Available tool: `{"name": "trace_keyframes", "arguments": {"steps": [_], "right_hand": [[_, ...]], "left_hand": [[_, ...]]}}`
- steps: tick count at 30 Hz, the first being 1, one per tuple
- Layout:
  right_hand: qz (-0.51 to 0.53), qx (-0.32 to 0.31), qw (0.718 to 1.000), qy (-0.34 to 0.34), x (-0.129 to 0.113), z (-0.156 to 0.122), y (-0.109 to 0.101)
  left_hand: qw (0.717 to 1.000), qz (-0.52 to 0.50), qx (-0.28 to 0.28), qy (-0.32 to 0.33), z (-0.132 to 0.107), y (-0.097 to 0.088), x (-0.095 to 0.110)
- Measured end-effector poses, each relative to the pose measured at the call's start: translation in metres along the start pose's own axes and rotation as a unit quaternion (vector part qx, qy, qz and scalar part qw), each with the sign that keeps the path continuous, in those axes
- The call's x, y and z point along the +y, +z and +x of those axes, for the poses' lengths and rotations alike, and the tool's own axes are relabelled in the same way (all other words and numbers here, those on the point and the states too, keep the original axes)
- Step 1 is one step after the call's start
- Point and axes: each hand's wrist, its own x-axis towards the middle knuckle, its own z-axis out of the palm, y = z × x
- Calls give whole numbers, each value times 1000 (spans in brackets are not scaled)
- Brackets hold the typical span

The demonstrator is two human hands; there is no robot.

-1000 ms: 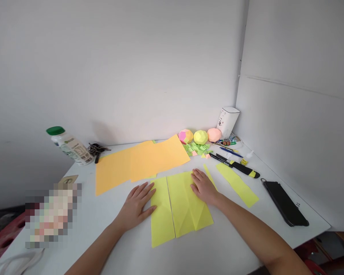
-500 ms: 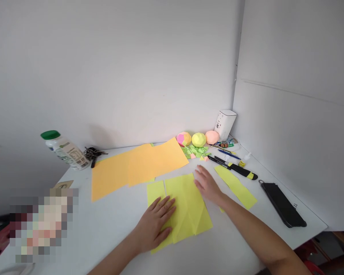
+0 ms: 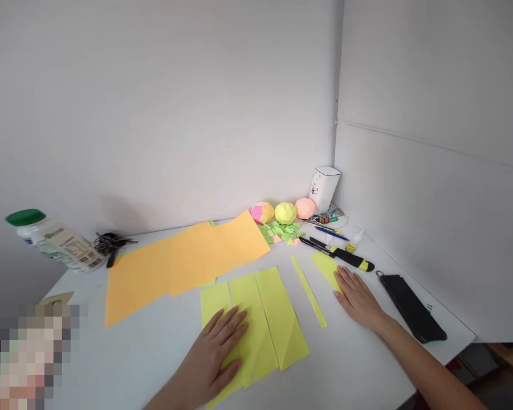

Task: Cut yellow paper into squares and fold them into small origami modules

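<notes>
My left hand (image 3: 216,356) lies flat with fingers spread over yellow paper strips, covering parts of the left strip (image 3: 215,296) and the middle strip (image 3: 254,324). A third yellow strip (image 3: 282,313) with crease lines sits to their right, a narrow gap between them. Farther right is a thin yellow paper sliver (image 3: 309,291), touched by neither hand. My right hand (image 3: 359,300) rests with fingers stretched out on a yellow paper piece (image 3: 324,265), hiding its near part.
Orange paper sheets (image 3: 188,253) lie at the back left, near a green-capped bottle (image 3: 64,245) and keys (image 3: 111,244). Faceted paper balls (image 3: 285,213) stand behind green scraps (image 3: 280,231). A utility knife (image 3: 353,259), glue bottle (image 3: 354,242) and black phone (image 3: 412,307) lie at right.
My right hand has moved right, from beside the strips onto the separate yellow piece. The right-hand strip now shows a gap, and the thin sliver lies in view. The camera view has shifted.
</notes>
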Motion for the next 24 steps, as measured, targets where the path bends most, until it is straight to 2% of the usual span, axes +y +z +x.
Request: {"name": "trace_keyframes", "arguments": {"steps": [3,9,11,16,18,22,24], "right_hand": [[-11,-16,999,30,-13,-7,1],[4,-9,1000,24,-51,-31,6],[11,-24,999,41,-59,-23,6],[22,-69,994,87,-59,23,-7],[21,-49,995,84,-58,36,-16],[-15,84,995,56,-58,43,-25],[-18,58,998,27,-57,43,-22]], "left_hand": [[1000,0,1,-3,0,0,0],[1000,4,-7,0,0,1,-1],[1000,2,-6,-3,0,1,-1],[1000,-5,0,-6,1,1,-1],[1000,-4,-4,-5,1,1,-1],[1000,-12,5,-4,1,-1,-1],[1000,-15,8,-3,1,-1,-1]]}}
